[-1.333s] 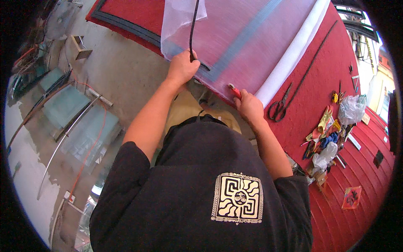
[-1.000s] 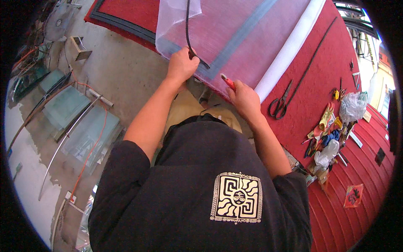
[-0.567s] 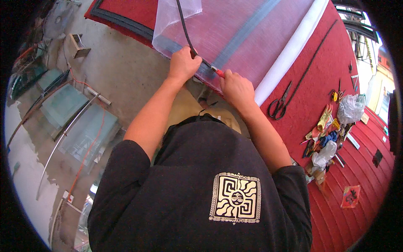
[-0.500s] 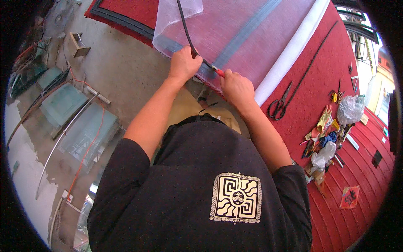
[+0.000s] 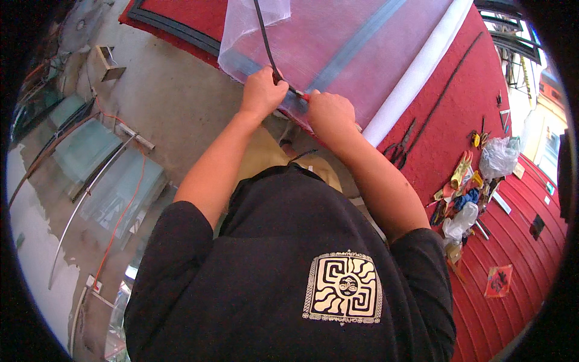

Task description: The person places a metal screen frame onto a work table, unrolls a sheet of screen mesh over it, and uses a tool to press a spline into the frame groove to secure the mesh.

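The person's left hand (image 5: 260, 92) pinches a thin black rubber cord (image 5: 265, 37) running straight away over sheer white mesh (image 5: 338, 48). Just beside it, the right hand (image 5: 330, 114) grips a red-handled tool (image 5: 304, 96), tip pointing toward the cord.

sheer white woven mesh (image 5: 338, 42) over a grey metal frame (image 5: 356, 45), with a matt black rubber cord (image 5: 265, 42).

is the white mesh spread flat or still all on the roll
Partly unrolled: the white mesh lies spread over the frame, its far end on the roll. The left hand and right hand press its near edge.
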Available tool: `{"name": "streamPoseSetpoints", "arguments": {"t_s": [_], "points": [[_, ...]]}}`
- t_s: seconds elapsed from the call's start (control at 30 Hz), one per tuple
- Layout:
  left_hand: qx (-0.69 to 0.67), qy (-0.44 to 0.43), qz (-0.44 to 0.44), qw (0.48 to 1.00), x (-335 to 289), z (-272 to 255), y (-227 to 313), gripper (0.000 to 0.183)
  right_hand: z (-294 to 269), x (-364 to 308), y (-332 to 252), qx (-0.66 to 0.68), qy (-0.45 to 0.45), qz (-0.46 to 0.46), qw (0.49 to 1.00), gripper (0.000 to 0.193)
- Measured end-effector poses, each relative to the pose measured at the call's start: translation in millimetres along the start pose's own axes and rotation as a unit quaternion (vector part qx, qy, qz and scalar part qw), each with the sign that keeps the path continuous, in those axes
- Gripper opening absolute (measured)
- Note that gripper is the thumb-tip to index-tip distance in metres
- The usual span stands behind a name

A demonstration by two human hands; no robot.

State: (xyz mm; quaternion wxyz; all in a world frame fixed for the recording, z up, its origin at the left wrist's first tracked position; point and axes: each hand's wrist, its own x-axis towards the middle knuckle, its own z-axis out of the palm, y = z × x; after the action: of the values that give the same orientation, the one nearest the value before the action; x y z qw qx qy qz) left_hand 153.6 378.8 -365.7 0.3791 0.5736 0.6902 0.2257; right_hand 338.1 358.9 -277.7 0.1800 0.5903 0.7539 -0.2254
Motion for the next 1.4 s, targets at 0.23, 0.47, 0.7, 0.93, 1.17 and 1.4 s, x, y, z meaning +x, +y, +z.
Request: {"name": "streamPoseSetpoints", "arguments": {"t_s": [0.23, 0.47, 0.7, 0.93, 1.17, 1.4], "points": [[0.004, 0.014, 0.018, 1.000, -2, -4, 6, 0.025, 3, 5, 2, -0.013, -0.008, -0.019, 1.000, 0.024], [-0.019, 0.019, 0.021, 0.999, -3, 0, 0, 0.025, 0, 7, 6, -0.011, -0.023, -0.023, 0.999, 0.023], [-0.036, -0.001, 0.012, 0.999, -5, -6, -1, 0.030, -2, 10, 4, -0.016, -0.028, -0.029, 0.999, 0.025], [0.194, 0.119, 0.123, 0.966, -24, -17, -19, 0.077, -1, 14, 0, -0.015, -0.024, -0.024, 0.999, 0.025], [0.229, 0.060, 0.112, 0.965, -23, -23, -42, 0.104, -5, 21, -10, -0.009, -0.040, -0.005, 0.999, 0.023], [0.222, 0.070, 0.121, 0.965, -24, -18, -40, 0.105, -4, 37, -25, 0.020, -0.007, -0.034, 0.999, 0.023]]}}
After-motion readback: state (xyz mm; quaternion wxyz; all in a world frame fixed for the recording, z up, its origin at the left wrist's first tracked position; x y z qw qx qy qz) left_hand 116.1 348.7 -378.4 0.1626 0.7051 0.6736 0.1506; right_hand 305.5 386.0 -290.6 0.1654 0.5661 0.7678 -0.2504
